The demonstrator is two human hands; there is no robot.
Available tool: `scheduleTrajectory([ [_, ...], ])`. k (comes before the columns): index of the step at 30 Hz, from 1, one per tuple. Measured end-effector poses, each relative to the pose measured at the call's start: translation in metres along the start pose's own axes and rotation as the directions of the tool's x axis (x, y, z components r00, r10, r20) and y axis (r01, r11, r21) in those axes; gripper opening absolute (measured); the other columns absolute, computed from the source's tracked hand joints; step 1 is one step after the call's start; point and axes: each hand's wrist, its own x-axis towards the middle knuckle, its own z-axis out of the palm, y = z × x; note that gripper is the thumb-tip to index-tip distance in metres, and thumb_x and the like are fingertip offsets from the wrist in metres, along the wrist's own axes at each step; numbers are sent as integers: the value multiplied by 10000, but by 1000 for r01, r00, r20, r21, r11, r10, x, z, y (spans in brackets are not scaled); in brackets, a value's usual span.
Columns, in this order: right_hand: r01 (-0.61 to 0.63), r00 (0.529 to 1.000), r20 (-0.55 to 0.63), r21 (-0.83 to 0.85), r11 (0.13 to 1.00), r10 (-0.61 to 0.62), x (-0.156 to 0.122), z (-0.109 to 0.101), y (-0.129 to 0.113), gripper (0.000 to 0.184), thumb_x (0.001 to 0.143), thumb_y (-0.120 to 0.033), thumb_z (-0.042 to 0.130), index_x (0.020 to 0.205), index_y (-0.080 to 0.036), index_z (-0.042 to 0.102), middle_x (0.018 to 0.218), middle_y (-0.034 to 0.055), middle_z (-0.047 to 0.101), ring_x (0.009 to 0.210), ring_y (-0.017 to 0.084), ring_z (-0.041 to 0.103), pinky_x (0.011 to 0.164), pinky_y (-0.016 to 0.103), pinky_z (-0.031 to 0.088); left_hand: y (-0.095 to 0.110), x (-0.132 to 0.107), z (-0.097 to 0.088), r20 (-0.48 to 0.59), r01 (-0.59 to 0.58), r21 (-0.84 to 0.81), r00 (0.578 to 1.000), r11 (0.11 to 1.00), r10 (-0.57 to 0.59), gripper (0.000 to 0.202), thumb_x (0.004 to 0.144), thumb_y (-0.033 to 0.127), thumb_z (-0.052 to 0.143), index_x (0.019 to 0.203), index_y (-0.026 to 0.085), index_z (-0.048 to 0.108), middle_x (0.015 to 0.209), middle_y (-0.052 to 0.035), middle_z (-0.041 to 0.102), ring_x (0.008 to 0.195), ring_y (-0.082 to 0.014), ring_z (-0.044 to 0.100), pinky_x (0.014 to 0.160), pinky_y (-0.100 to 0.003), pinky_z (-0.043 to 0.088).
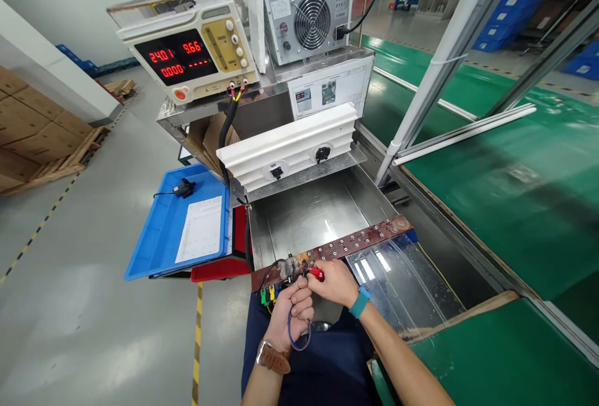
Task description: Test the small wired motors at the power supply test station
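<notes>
My left hand [292, 312] is closed in a pinch at the near edge of a brown strip [349, 242] studded with metal terminals. From its fingers hangs a loop of thin blue-and-brown wire [291, 331]. My right hand [334, 282] is closed around a small red-handled piece [317, 274], pointed toward the left fingertips; whether it is a clip or a tool I cannot tell. Both hands nearly touch. Just left of them, green and yellow clips [268, 295] hang under a small metal fixture [289, 267] on the strip. What the fingertips pinch is partly hidden.
Behind the metal bench [318, 206] stands a white ribbed block [290, 150] with two black sockets. Above are a power supply [187, 53] with lit red digits and a grey fan unit [309, 16]. A blue tray [159, 225] lies left, a green conveyor [515, 194] right.
</notes>
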Motion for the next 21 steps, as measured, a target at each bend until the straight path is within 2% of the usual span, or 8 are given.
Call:
scheduleTrajectory([
  [7, -27, 1000, -6, 38, 999, 27, 0, 0, -1, 292, 795, -344, 547, 594, -194, 398, 528, -27, 390, 556, 115, 219, 597, 304, 142, 0, -1, 1, 12, 12, -20, 1000, 1000, -12, 417, 1084, 293, 229, 730, 170, 412, 466, 113, 244, 286, -22, 287, 410, -141, 52],
  [21, -69, 997, -20, 34, 997, 70, 2, 0, 1, 264, 779, -304, 543, 592, -192, 394, 529, -26, 383, 555, 112, 224, 599, 311, 133, 1, -2, 1, 14, 7, -22, 1000, 1000, -7, 414, 1084, 321, 222, 738, 176, 398, 477, 113, 244, 291, -19, 270, 414, -146, 48],
])
